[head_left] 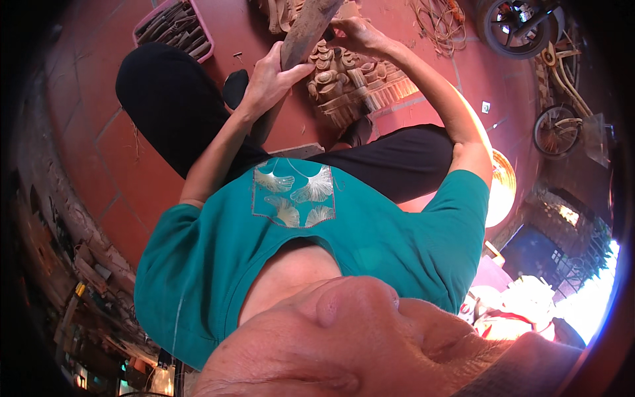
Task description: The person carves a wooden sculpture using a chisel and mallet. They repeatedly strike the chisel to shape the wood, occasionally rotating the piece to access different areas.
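Observation:
A long, rough grey-brown piece of wood (305,32) slants up from between my legs past the upper edge of the head view. My left hand (268,83) is closed around its middle, thumb stretched out to the right. Beside its upper part is my right hand (357,34), with curled fingers. Something small and dark shows at those fingertips, too little of it to name. Carved brown wood with scroll shapes (337,83) lies on the floor just beyond my hands. Part of the long piece's lower end is hidden behind my left hand and wrist.
A pink basket (210,54) full of long, narrow dark tools or sticks stands at the far left. Tangled orange cord (444,26) lies at the far right, near a motorbike wheel (516,28). A smaller spoked wheel (557,130) stands further right. Red tiles (99,155) cover the floor.

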`<state>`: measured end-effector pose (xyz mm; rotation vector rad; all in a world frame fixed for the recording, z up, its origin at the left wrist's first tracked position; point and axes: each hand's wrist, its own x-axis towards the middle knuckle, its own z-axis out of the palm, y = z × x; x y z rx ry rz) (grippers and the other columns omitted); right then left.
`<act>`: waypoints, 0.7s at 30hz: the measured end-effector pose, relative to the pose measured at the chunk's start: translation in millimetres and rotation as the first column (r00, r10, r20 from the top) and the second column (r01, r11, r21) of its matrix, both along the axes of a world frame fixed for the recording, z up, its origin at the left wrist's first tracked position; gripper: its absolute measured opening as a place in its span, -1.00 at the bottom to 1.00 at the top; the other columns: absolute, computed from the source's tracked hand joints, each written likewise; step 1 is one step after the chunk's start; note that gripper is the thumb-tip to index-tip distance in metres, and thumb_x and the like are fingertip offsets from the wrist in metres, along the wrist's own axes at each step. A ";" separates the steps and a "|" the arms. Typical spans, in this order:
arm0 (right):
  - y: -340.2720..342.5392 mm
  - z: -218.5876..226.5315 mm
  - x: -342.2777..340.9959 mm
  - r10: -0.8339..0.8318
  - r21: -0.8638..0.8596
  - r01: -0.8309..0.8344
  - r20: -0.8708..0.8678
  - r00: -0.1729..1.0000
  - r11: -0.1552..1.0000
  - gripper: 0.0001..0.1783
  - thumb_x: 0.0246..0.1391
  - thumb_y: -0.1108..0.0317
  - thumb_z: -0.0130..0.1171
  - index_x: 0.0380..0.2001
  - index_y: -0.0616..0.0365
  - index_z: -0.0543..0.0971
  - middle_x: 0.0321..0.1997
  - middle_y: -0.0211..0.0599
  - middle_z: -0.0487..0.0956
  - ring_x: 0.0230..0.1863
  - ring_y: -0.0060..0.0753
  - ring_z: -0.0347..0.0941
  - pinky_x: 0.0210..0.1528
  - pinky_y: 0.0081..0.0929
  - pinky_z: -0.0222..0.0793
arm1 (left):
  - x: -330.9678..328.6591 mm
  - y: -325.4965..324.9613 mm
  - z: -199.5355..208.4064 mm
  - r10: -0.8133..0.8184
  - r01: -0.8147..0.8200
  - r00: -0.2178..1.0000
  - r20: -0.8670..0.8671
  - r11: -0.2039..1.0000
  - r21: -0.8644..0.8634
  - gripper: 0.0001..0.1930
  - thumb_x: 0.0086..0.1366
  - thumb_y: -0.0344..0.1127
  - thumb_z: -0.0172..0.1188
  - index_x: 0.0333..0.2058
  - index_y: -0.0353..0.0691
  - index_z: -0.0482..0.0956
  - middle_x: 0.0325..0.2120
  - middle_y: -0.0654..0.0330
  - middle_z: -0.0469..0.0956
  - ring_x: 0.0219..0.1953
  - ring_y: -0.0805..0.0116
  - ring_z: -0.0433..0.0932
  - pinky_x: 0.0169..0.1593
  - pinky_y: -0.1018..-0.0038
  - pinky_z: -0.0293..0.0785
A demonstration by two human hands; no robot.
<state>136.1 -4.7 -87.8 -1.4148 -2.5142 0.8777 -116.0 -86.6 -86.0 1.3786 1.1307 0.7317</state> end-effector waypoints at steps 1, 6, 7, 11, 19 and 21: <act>0.3 -2.5 1.7 -0.006 0.008 0.006 0.004 1.000 1.000 -0.61 0.09 0.15 0.35 -0.11 0.13 0.55 -0.36 -0.13 0.62 -0.29 -0.14 0.60 -0.22 -0.20 0.46 | -1.4 0.1 1.0 -0.012 0.012 1.000 0.011 1.000 -0.015 -0.56 0.25 -0.12 0.34 -0.05 -0.31 0.49 -0.49 0.30 0.51 -0.53 0.55 0.48 -0.46 0.55 0.44; 15.5 -23.6 37.8 -0.027 0.003 0.027 -0.077 0.997 1.000 -0.61 0.15 0.17 0.34 -0.06 0.18 0.55 -0.33 -0.23 0.64 -0.29 -0.41 0.58 -0.20 -0.35 0.48 | 0.1 -1.0 -3.9 0.003 -0.001 0.998 0.067 1.000 -0.030 -0.50 0.23 -0.05 0.35 -0.08 -0.35 0.46 -0.49 0.20 0.54 -0.56 0.50 0.51 -0.48 0.49 0.47; 12.8 -23.7 42.0 -0.065 -0.009 0.064 -0.164 0.984 0.998 -0.63 0.16 0.17 0.34 -0.09 0.18 0.55 -0.34 -0.26 0.64 -0.30 -0.45 0.56 -0.21 -0.36 0.47 | -0.3 -0.5 -2.0 0.004 -0.001 0.997 0.077 0.999 -0.034 -0.51 0.23 -0.05 0.35 -0.08 -0.35 0.46 -0.49 0.21 0.53 -0.56 0.51 0.50 -0.48 0.50 0.47; 3.7 -12.9 37.8 -0.090 -0.053 0.081 -0.200 0.976 0.995 -0.65 0.17 0.16 0.33 -0.15 0.20 0.55 -0.37 -0.33 0.63 -0.31 -0.52 0.54 -0.23 -0.39 0.46 | 1.9 -0.5 -2.9 0.018 -0.019 0.996 0.083 1.000 0.010 -0.52 0.23 -0.05 0.34 -0.09 -0.34 0.46 -0.50 0.23 0.52 -0.57 0.50 0.50 -0.48 0.50 0.46; -4.4 -9.3 7.9 0.035 0.017 -0.033 -0.162 0.986 0.999 -0.68 0.10 0.20 0.35 -0.22 0.15 0.50 -0.40 -0.16 0.61 -0.34 -0.17 0.59 -0.26 -0.23 0.45 | 2.0 -2.4 3.3 -0.005 0.006 0.999 0.049 1.000 -0.020 -0.53 0.23 -0.07 0.35 -0.10 -0.34 0.47 -0.48 0.22 0.54 -0.55 0.51 0.50 -0.47 0.50 0.47; -2.5 -10.1 5.9 0.061 0.020 -0.059 -0.137 0.989 0.998 -0.64 0.09 0.15 0.34 -0.26 0.17 0.46 -0.43 -0.11 0.59 -0.35 -0.06 0.57 -0.28 -0.15 0.42 | 1.8 -2.3 3.4 0.029 -0.030 0.996 0.086 1.000 0.006 -0.54 0.23 -0.09 0.35 -0.10 -0.33 0.47 -0.47 0.22 0.54 -0.55 0.51 0.51 -0.46 0.50 0.47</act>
